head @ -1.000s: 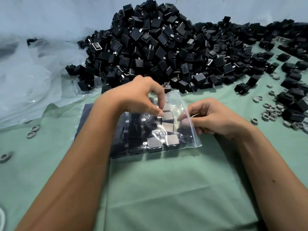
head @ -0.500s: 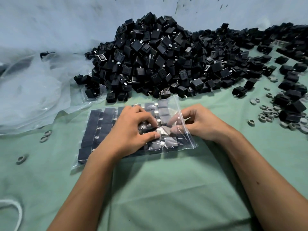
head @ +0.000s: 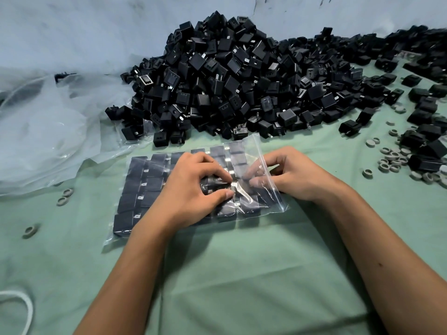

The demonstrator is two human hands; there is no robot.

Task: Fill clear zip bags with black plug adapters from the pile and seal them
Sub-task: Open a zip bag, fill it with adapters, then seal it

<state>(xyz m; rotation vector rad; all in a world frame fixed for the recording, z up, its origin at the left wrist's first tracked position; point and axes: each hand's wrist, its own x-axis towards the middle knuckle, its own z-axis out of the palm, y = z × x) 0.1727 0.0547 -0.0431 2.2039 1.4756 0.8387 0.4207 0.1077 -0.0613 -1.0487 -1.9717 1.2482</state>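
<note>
Zip bag [head: 135,187] lies flat on the green tabletop [head: 242,274] in front of the pile [head: 242,76] of black plug adapters, already packed with neat rows of adapters [head: 154,183], its open mouth turned to our right. Our left hand [head: 191,189] rests on top of the bag with fingers curled, thumb and fingertips pinching an adapter through the film near the last column. Our right hand [head: 287,175] has its fingers tucked into the mouth, under the clear plastic, nudging the same region from inside; whether it grips an adapter there we cannot tell.

We judge the step in hand to be squaring up the final column before sealing. To do it well, we should press the loose adapters flat and tight against their neighbours, so that no prong or corner stands up near the zip strip. We should leave a slack margin of film at the mouth and push the air out toward the opening. A tilted adapter there would likely keep the strip from closing evenly.
</note>
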